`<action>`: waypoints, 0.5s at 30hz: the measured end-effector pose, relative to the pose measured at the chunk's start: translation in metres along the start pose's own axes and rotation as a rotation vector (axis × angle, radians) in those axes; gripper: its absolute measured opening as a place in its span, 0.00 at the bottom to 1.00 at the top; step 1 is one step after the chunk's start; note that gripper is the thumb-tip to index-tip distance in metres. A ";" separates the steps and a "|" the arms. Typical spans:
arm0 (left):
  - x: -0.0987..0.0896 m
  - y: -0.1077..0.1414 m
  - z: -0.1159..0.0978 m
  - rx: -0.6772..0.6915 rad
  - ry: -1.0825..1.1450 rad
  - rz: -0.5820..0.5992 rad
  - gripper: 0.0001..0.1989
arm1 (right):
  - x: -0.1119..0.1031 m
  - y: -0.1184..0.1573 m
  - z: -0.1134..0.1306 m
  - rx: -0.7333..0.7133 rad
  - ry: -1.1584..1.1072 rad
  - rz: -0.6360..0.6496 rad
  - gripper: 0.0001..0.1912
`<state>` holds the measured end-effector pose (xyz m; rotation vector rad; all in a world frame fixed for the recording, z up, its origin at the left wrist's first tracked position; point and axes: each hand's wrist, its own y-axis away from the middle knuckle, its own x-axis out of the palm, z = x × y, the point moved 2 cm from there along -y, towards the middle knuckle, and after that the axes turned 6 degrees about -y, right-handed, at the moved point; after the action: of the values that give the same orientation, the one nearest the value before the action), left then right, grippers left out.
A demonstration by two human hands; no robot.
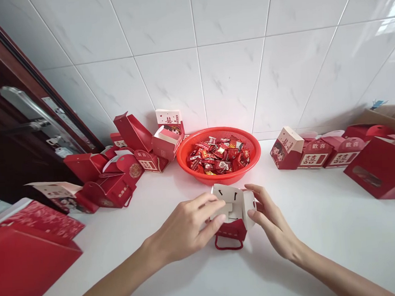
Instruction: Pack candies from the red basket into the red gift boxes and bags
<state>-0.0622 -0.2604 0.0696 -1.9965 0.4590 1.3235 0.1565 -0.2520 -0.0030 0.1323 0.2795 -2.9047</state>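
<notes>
A small red cardboard candy box (233,229) stands on the white table with its lid flaps up and its pale inside showing. Its red rope handle lies against the table at the front. My left hand (192,225) is closed on the box's left side, fingers and thumb over the flap there. On the other side, my right hand (270,222) holds the right flap between thumb and fingers. No candy shows inside the box. Just behind it sits a red plastic basket (220,179) with many red-wrapped candies (220,154) in it.
Several red gift boxes (110,190) crowd the left, with large red bags (29,263) nearer me. More boxes (314,153) line the right beside a big red box (383,166) and a brown carton (385,121). A tiled wall (230,82) closes the back; a door handle (35,105) is left.
</notes>
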 end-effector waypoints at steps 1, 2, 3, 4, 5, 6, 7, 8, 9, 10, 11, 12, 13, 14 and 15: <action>-0.003 0.001 0.002 -0.069 0.033 0.015 0.15 | 0.000 0.000 -0.001 -0.007 -0.019 0.007 0.23; -0.006 0.002 0.004 -0.129 0.055 0.039 0.16 | 0.000 0.001 -0.002 -0.017 -0.027 0.014 0.23; -0.008 0.004 0.006 -0.181 0.060 0.072 0.18 | 0.000 0.001 -0.003 -0.030 -0.026 0.020 0.23; -0.011 0.006 0.008 -0.221 0.048 0.110 0.21 | 0.001 0.001 -0.005 -0.046 -0.020 0.025 0.24; -0.013 0.009 0.010 -0.245 0.024 0.151 0.25 | 0.001 0.000 -0.006 -0.063 -0.011 0.026 0.25; -0.014 0.011 0.013 -0.253 -0.008 0.190 0.29 | 0.001 0.000 -0.007 -0.082 0.001 0.028 0.25; -0.014 0.013 0.015 -0.250 -0.042 0.227 0.33 | 0.001 0.000 -0.008 -0.102 0.009 0.034 0.25; -0.013 0.015 0.018 -0.237 -0.076 0.254 0.35 | 0.001 -0.001 -0.009 -0.124 0.013 0.045 0.25; -0.011 0.017 0.021 -0.218 -0.108 0.273 0.37 | 0.001 -0.001 -0.011 -0.146 0.014 0.058 0.25; -0.009 0.018 0.023 -0.191 -0.138 0.283 0.38 | 0.002 -0.002 -0.012 -0.168 0.015 0.069 0.24; -0.007 0.018 0.026 -0.163 -0.167 0.286 0.38 | 0.001 -0.002 -0.014 -0.186 0.017 0.079 0.24; -0.005 0.018 0.027 -0.133 -0.194 0.285 0.38 | 0.001 -0.002 -0.015 -0.204 0.020 0.089 0.24; -0.003 0.018 0.028 -0.101 -0.216 0.280 0.38 | 0.001 -0.002 -0.017 -0.221 0.023 0.098 0.24; -0.003 0.018 0.027 -0.073 -0.230 0.274 0.39 | 0.001 -0.002 -0.018 -0.235 0.023 0.111 0.23; -0.003 0.019 0.026 -0.056 -0.235 0.270 0.39 | 0.001 -0.002 -0.019 -0.248 0.021 0.127 0.22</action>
<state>-0.0924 -0.2551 0.0592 -1.8395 0.6001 1.7302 0.1569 -0.2469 -0.0212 0.1340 0.6078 -2.7169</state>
